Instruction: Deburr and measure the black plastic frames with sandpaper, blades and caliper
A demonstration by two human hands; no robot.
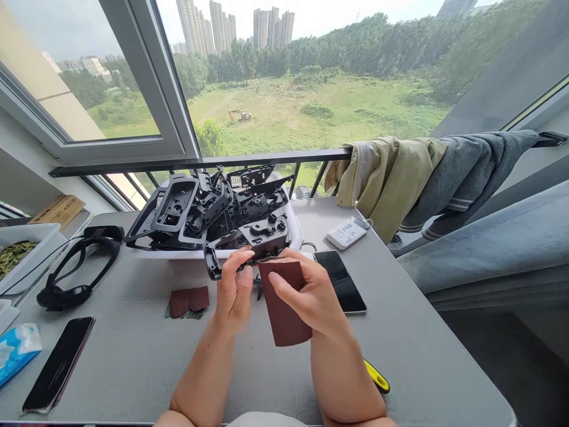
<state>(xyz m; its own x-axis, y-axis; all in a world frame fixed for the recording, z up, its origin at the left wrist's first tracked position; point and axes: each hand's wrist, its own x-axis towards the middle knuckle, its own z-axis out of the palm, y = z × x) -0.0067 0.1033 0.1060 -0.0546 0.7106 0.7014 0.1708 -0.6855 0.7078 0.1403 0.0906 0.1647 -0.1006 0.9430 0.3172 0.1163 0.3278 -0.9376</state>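
Observation:
My left hand [233,296] is closed, thumb and fingers pinching the lower edge of a black moulded plastic part [267,234] that is tilted in front of a full bin. A reddish-brown sheet of sandpaper [287,311] is in my right hand [317,290], thumb flat on its face and the other fingers partly hidden behind it. The sheet's upper edge is close to the plastic part; whether they touch I cannot tell. Small sandpaper pieces [189,300] lie on the table left of my left hand.
Behind my hands stands a white bin [178,255] heaped with black plastic parts [213,207]. A tablet [344,290], a white power bank [347,233] and a yellow-handled tool [377,376] are right. Left are a phone [60,365], a black headset [82,267] and a tissue pack [18,350].

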